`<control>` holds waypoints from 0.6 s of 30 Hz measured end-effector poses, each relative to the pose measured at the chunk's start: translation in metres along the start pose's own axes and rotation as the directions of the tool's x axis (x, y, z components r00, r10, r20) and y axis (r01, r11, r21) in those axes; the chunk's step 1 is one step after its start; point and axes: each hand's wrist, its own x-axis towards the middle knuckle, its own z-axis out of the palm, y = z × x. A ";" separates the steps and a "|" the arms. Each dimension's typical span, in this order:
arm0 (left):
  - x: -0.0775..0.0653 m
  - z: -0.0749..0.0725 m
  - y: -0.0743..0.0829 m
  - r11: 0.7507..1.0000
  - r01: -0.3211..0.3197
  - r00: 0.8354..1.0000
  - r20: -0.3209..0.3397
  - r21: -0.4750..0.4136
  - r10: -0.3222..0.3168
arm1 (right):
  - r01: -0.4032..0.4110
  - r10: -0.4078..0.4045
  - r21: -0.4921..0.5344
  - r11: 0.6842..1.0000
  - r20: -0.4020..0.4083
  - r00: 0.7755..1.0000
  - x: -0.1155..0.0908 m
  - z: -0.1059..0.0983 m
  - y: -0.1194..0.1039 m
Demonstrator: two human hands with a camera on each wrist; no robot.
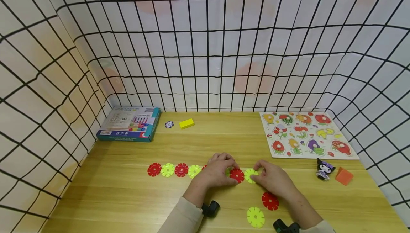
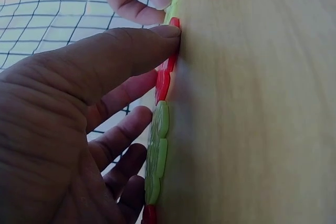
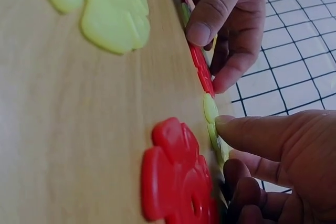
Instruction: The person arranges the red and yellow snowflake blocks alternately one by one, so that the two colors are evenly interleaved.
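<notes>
A row of notched plastic flower discs, red and yellow-green in turn, runs across the wooden table. My left hand (image 1: 217,173) pinches a red disc (image 1: 237,176) near the row's right end, thumb on the near edge and index finger on the far edge. At that end my right hand (image 1: 276,180) pinches a yellow-green disc (image 3: 210,109) between thumb and fingers, its edge against the red one. Part of the row is hidden behind my left hand. Nearer me lie a loose red disc (image 1: 270,201) and a loose yellow-green disc (image 1: 255,217).
At the back left lies a flat boxed set (image 1: 128,124), with a poker chip (image 1: 169,124) and a yellow block (image 1: 187,123) beside it. A fruit puzzle board (image 1: 307,133) sits back right. Before it are a small figurine (image 1: 324,170) and an orange block (image 1: 344,176).
</notes>
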 end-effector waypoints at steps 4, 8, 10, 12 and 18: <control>0.000 0.000 0.001 1.000 0.002 1.000 0.005 -0.008 -0.002 | -0.005 0.005 0.025 1.000 0.011 1.000 -0.001 -0.002 0.003; 0.000 0.002 0.004 1.000 -0.003 1.000 -0.004 0.000 0.003 | -0.028 0.025 0.092 0.995 0.034 0.999 -0.004 -0.006 0.010; 0.001 0.004 0.008 1.000 -0.012 1.000 -0.009 0.008 0.013 | -0.043 0.040 0.104 0.994 0.038 0.998 -0.008 -0.009 0.014; 0.003 0.007 0.013 1.000 -0.026 1.000 -0.007 0.016 0.026 | -0.057 0.051 0.114 0.992 0.048 0.998 -0.013 -0.012 0.018; 0.011 0.014 0.023 0.998 -0.040 0.999 -0.016 0.039 0.040 | -0.011 -0.007 0.143 0.990 0.125 0.992 -0.030 -0.021 0.035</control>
